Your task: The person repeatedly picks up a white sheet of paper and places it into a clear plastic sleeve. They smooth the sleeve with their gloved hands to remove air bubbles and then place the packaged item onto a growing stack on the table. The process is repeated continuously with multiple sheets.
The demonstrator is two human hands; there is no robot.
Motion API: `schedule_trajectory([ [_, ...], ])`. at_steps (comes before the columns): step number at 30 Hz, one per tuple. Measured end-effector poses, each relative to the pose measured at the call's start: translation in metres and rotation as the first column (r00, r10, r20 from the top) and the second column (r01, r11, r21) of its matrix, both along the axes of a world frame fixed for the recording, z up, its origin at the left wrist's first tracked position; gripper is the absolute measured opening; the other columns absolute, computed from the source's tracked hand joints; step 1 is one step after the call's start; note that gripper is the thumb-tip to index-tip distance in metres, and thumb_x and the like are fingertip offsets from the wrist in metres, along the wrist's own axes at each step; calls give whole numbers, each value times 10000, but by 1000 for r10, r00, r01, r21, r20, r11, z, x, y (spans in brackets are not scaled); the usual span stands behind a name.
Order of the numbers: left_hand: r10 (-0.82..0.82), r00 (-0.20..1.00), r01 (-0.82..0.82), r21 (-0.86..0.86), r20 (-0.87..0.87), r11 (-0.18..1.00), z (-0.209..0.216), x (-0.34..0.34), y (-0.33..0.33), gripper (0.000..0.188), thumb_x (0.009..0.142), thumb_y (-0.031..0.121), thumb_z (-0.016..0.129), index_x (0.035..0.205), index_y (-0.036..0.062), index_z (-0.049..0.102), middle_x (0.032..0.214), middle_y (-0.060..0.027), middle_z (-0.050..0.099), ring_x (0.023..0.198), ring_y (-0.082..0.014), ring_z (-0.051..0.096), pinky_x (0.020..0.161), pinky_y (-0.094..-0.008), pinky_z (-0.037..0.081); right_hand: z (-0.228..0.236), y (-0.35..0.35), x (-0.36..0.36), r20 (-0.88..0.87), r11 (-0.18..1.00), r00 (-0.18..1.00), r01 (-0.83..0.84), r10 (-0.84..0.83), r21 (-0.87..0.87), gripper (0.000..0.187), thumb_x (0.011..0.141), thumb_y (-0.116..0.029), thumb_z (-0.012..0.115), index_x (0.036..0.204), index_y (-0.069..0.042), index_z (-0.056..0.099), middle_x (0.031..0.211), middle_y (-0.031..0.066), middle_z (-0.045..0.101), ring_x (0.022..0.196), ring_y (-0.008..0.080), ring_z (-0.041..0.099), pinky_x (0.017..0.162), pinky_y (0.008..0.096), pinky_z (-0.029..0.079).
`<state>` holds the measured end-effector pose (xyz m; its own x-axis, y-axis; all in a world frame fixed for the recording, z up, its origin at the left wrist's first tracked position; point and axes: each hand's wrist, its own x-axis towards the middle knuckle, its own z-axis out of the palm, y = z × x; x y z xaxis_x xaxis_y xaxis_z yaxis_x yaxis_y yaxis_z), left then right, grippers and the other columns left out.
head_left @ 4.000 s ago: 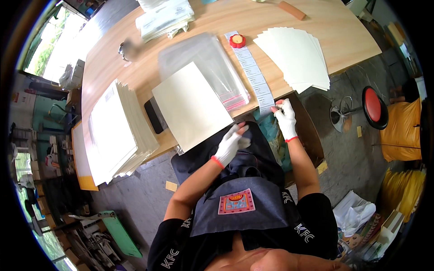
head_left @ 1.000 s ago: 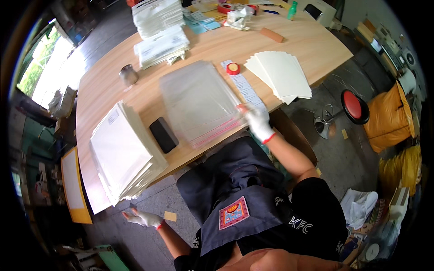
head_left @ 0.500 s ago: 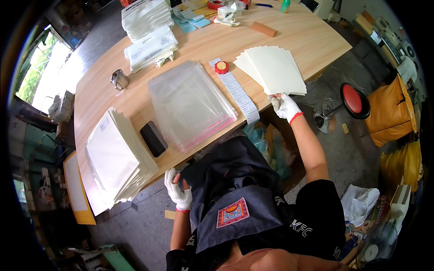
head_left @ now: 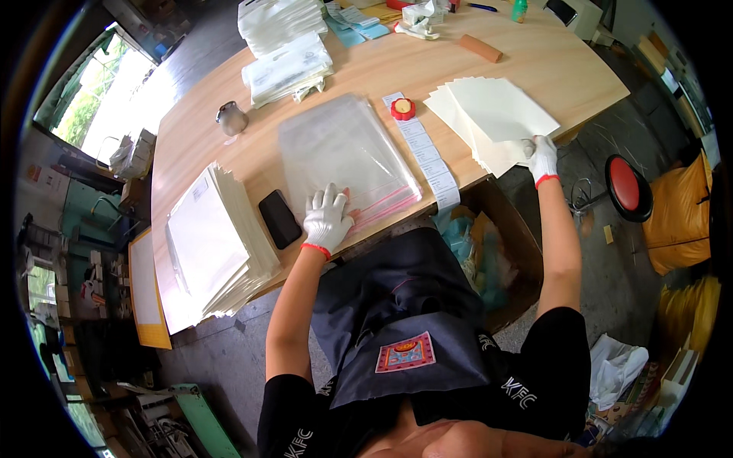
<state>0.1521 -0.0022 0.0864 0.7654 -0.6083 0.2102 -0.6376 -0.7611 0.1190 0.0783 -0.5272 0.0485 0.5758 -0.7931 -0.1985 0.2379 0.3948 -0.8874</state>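
My right hand (head_left: pixel 542 155), in a white glove with bare fingertips, pinches the near right corner of a cream sheet (head_left: pixel 504 107). That sheet lies fanned over a stack of similar sheets (head_left: pixel 475 145) at the table's right edge. My left hand (head_left: pixel 328 216), gloved alike, rests with fingers apart on the near left part of a pile of clear plastic bags (head_left: pixel 343 145) with pink-lined edges. Just left of it lies a black phone (head_left: pixel 279 219). Between bags and sheets runs a strip of printed labels (head_left: pixel 427 156), with a red flower-shaped holder (head_left: pixel 402 109) on it.
A thick stack of packed sheets (head_left: pixel 210 237) stands at the left table edge. A metal cup (head_left: pixel 231 119) and white packets (head_left: pixel 289 69) are farther back. An orange-brown block (head_left: pixel 481 48) lies at the far right. Below the table edge sits an open carton (head_left: pixel 519 267); a red stool (head_left: pixel 628 183) is to the right.
My left hand has risen from beside my lap onto the plastic bags. My right hand has drawn the top cream sheet rightward, out of line with the stack. The view has shifted somewhat.
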Motion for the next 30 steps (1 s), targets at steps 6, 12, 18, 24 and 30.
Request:
schedule_trajectory([
  [6, 121, 985, -96, 193, -122, 977, 33, -4, -12, 278, 719, 227, 614, 976, 127, 580, 1032, -106, 569, 935, -321, 569, 788, -431, 468, 14, -1, -77, 345, 949, 897, -312, 276, 52, 127, 878, -114, 491, 947, -13, 525, 809, 120, 590, 607, 180, 584, 430, 261, 433],
  [12, 240, 968, -213, 258, -78, 942, 8, 6, 12, 254, 707, 174, 628, 949, 128, 568, 932, -98, 573, 913, -294, 574, 710, -414, 509, 76, 137, -117, 186, 739, 762, -648, 621, 183, 250, 806, -101, 500, 999, 45, 563, 868, 100, 637, 694, 147, 635, 595, 252, 535],
  [18, 133, 991, -130, 129, -14, 983, 0, -1, 21, 184, 783, 200, 566, 953, 128, 569, 974, -77, 574, 927, -283, 567, 679, -413, 502, 56, 206, -130, 16, 475, 503, -826, 864, 304, 346, 801, -226, 569, 1010, 50, 571, 693, 27, 613, 454, 47, 520, 400, 166, 385],
  [24, 78, 995, -78, 5, -58, 997, 7, -3, 26, 218, 742, 126, 596, 953, 135, 544, 994, -64, 549, 923, -283, 556, 677, -402, 513, 35, 214, -139, -75, 536, 537, -800, 840, 268, 327, 831, -282, 562, 946, 22, 593, 647, 4, 591, 445, 29, 499, 393, 155, 368],
  [30, 109, 994, -106, 141, -14, 984, -17, 6, 34, 317, 712, 211, 664, 995, 154, 532, 1075, -71, 516, 1024, -297, 521, 707, -407, 518, 67, 227, -143, -144, 623, 611, -723, 779, 300, 404, 827, -319, 571, 1004, 44, 589, 707, 48, 625, 500, 62, 559, 434, 173, 426],
])
